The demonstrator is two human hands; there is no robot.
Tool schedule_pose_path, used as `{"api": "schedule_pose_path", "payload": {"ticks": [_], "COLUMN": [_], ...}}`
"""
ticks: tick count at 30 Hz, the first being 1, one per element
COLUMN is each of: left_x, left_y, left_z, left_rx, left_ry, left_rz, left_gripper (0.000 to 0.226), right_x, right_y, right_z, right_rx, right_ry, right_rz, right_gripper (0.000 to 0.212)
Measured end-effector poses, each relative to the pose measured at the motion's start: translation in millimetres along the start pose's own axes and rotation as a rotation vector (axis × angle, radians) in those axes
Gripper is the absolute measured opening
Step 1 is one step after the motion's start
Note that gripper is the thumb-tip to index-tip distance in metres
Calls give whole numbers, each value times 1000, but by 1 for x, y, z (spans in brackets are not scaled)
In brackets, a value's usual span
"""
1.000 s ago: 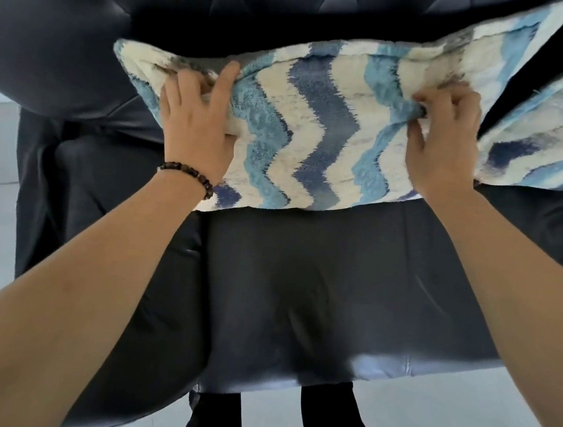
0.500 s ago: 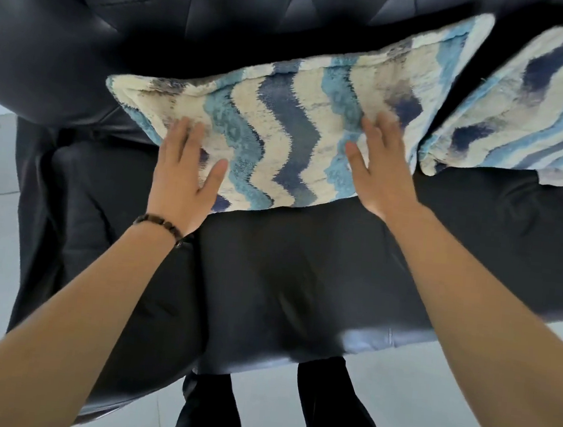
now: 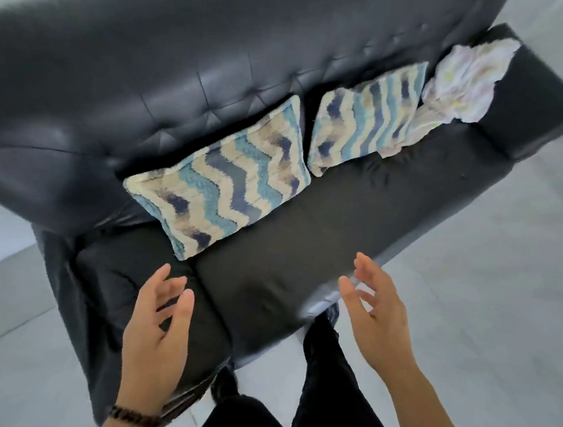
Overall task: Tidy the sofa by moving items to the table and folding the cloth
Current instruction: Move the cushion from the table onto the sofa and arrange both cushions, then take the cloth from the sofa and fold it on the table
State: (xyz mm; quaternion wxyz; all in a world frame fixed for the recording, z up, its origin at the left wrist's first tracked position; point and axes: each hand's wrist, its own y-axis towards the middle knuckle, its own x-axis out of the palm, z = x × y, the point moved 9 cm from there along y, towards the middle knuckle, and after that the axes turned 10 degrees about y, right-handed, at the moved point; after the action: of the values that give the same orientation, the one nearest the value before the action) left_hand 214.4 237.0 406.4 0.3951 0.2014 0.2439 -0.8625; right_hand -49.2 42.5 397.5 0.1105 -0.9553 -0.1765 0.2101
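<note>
Hovering above the sofa's (image 3: 287, 248) front edge, the left hand (image 3: 154, 338) and right hand (image 3: 376, 322) are holding nothing, fingers loosely spread. Beyond them the left pillow (image 3: 220, 190) and right pillow (image 3: 364, 128) are resting side by side. The crumpled cloth (image 3: 464, 83) is lying farthest off, at the sofa's right end, touching the right pillow.

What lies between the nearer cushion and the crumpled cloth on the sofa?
A second zigzag cushion, against the sofa back, touching the cloth; the head view shows it.
</note>
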Motion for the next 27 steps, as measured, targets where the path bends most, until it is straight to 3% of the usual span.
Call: {"api": "schedule_pose_path", "payload": {"ticks": [6, 11, 20, 27], "left_x": [-17, 22, 217, 334], "left_y": [-19, -39, -105, -144], "left_z": [108, 196, 279, 371], "left_rx": [232, 418, 476, 504], "left_ry": [-1, 42, 149, 146], "left_rz": [-82, -111, -230, -273], "left_gripper": [38, 36, 42, 47], "right_x": [-109, -195, -342, -478], "right_y": [-70, -80, -30, 14], "right_z": [-67, -68, 35, 55], "right_rx": [-120, -179, -92, -87], "right_ry": [94, 186, 117, 84], "right_rz": [276, 446, 352, 363], "right_gripper": [52, 47, 57, 53]}}
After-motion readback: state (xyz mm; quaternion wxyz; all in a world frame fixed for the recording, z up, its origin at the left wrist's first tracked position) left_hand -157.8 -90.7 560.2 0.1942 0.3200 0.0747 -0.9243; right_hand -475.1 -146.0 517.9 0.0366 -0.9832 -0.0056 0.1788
